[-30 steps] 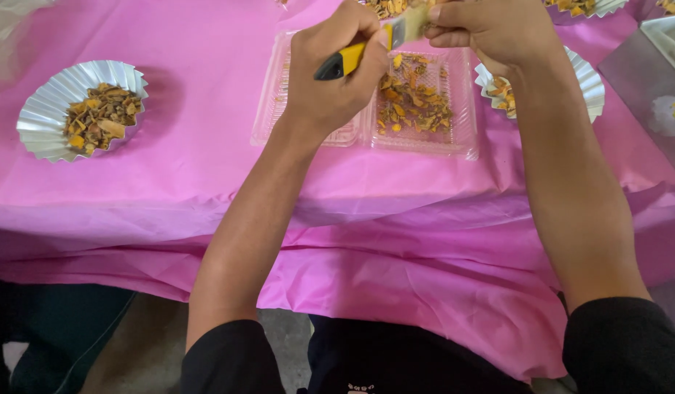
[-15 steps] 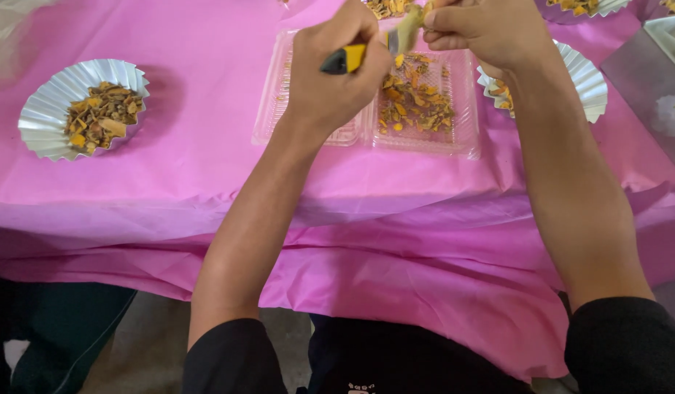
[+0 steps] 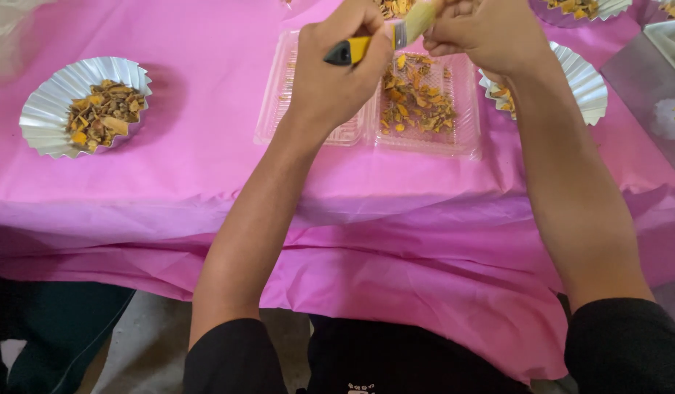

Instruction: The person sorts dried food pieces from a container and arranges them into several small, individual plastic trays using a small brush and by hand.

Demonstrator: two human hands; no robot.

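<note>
The worktop (image 3: pixel 206 175) wears a thin pink plastic sheet, glossy and creased, hanging loose over the near edge; a forearm dragging on it could, I judge, tug the sheet and slide everything on it. In the middle lies a clear hinged clamshell tray (image 3: pixel 454 138), thin and ribbed, its right half holding orange and brown dried chips (image 3: pixel 414 106); it looks light enough to skid or tip if bumped. At far left a fluted foil cup (image 3: pixel 42 109) holds more chips, and a 2nd foil cup (image 3: pixel 582 80) sits right of the tray, partly behind the right wrist. Both are crinkly and easily crushed.

The left hand (image 3: pixel 337 73) is clenched around the yellow-and-black handle of a small brush (image 3: pixel 396 33), pale bristles pointing right. The right hand (image 3: pixel 483 33) is closed in a pinch at the bristles, above the tray's far edge; what it grips is hidden, possibly 1 chip. Brushing too hard could flick crumbs past the tray onto the sheet, or knock the piece loose.
</note>
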